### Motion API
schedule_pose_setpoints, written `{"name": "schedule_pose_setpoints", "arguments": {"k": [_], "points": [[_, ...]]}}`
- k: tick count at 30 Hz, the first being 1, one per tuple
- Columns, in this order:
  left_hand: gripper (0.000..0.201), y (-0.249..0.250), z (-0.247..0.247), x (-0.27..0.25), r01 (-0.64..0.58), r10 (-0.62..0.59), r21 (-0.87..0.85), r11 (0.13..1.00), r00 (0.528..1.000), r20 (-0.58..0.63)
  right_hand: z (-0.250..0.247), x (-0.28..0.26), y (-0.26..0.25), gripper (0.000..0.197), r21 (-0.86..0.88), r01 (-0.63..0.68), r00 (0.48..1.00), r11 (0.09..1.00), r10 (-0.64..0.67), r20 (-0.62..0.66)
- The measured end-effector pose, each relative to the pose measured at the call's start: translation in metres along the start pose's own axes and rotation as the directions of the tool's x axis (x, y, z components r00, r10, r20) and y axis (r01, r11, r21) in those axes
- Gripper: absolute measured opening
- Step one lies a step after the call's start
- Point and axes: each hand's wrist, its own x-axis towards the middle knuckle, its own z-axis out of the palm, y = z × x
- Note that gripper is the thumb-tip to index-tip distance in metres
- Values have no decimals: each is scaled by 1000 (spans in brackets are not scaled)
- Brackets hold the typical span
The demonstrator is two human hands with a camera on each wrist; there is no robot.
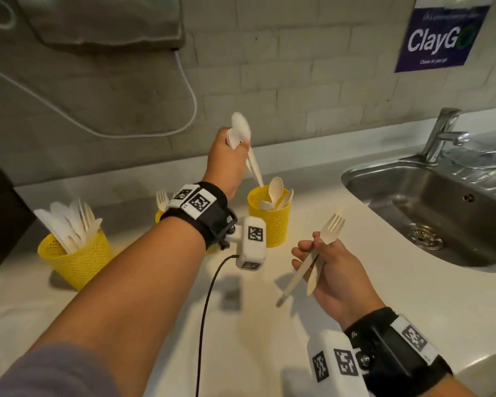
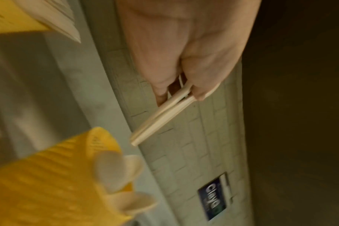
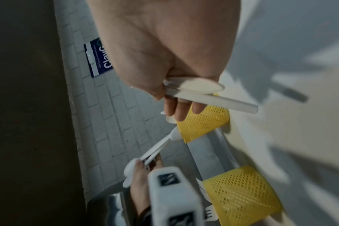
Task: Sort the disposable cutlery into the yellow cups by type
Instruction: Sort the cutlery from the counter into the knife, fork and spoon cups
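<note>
My left hand (image 1: 238,147) grips a few white spoons (image 1: 240,128), bowls up, their handles (image 2: 159,116) slanting down just above the right-hand yellow cup (image 1: 269,224), which holds several spoons (image 1: 275,193). Nearer me, my right hand (image 1: 312,247) holds a fork (image 1: 331,227) and a second piece (image 3: 199,87) whose type I cannot tell, above the counter. The left yellow cup (image 1: 75,256) holds several knives (image 1: 69,222). A middle cup (image 3: 242,194) with forks (image 1: 162,197) is mostly hidden behind my left wrist in the head view.
A steel sink (image 1: 413,179) with a tap (image 1: 441,133) lies to the right on the white counter (image 1: 269,325). A tiled wall with a blue poster (image 1: 438,38) stands behind the cups. A black cable (image 1: 206,310) hangs from my left wrist camera.
</note>
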Motion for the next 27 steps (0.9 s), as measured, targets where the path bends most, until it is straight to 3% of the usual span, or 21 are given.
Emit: {"name": "schedule_pose_setpoints", "arguments": {"k": [2,4,7,10,11,13,15,18,20,23,27], "points": [[13,-13,9,-2,-56,56,253,966,998,5,-2,-1,-1,13,6,4,1000,1000,-4,3],[24,-26,15,-2,-64,59,342,937,998,24,-5,0,-3,11,4,7,1000,1000,-7,4],[36,-39,19,-5,-7,-36,418,908,995,93,-7,0,-4,10,14,7,1000,1000,-7,28],[68,-40,17,-10,57,-168,419,906,958,233,-8,-1,-4,12,18,-3,999,1000,2,50],[80,-36,13,-11,63,-174,405,912,955,242,-8,-1,-4,12,16,-10,998,1000,9,59],[89,-26,1,-18,48,-99,354,934,987,128,-5,-3,-4,14,-17,-23,996,1000,25,82],[74,-16,-13,-36,47,-62,242,969,996,58,1,-5,-3,15,-87,-33,994,996,42,105],[48,-16,-22,-82,95,-130,119,988,932,337,19,-9,3,16,-172,-30,979,985,64,194],[38,-23,-28,-105,77,-125,134,988,909,398,34,-11,11,17,-199,-27,958,980,82,275],[32,-31,-51,-118,55,-84,124,991,967,240,54,-13,25,18,-245,-28,924,969,119,363],[28,-20,-95,-120,75,-75,8,997,997,26,86,-19,36,22,-287,-56,906,956,170,388]]}}
